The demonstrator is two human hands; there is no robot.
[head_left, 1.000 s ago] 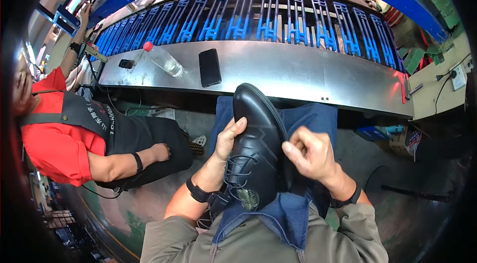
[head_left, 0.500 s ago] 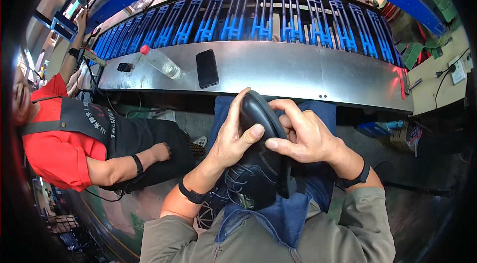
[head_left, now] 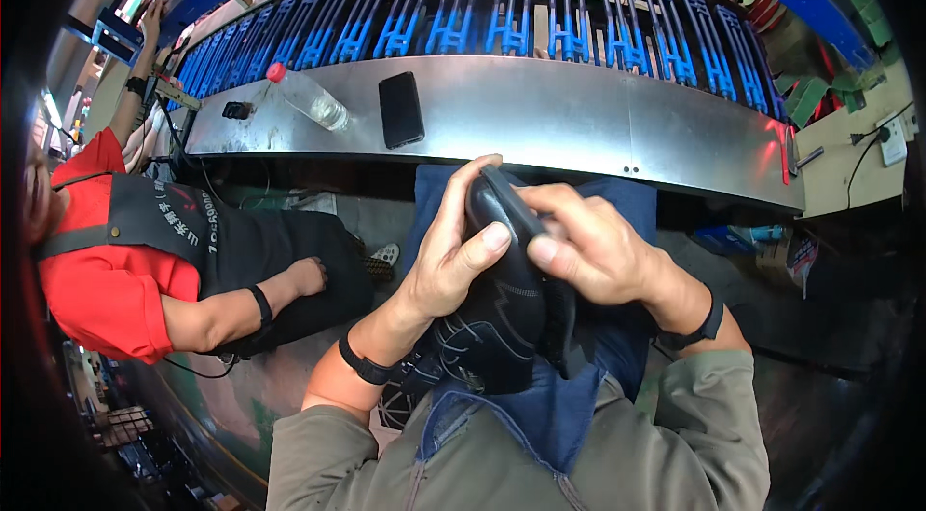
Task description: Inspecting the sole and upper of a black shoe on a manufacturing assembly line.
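Note:
A black lace-up shoe (head_left: 497, 323) is held over my lap, toe pointing away from me and laces turned to the left. My left hand (head_left: 446, 265) wraps round its toe from the left, thumb lying on top of the upper. From the other side, my right hand (head_left: 608, 246) is closed on the edge of the black sole (head_left: 562, 323), with the thumb pressed near the forefoot. Toward the heel, the sole stands apart from the upper. The right fingertips are partly hidden behind the sole.
Ahead runs a steel bench edge (head_left: 521, 125) bearing a black phone (head_left: 401, 110), a clear bottle with a red cap (head_left: 313, 101) and a small black object (head_left: 236, 110). Beyond it are blue racks (head_left: 508, 19) in a row. A co-worker in a red shirt (head_left: 106, 294) sits at my left.
The heel end of the sole has swung away from the upper, opening a gap. My right hand has tilted and shifted a little toward the toe. The whole view has shifted slightly.

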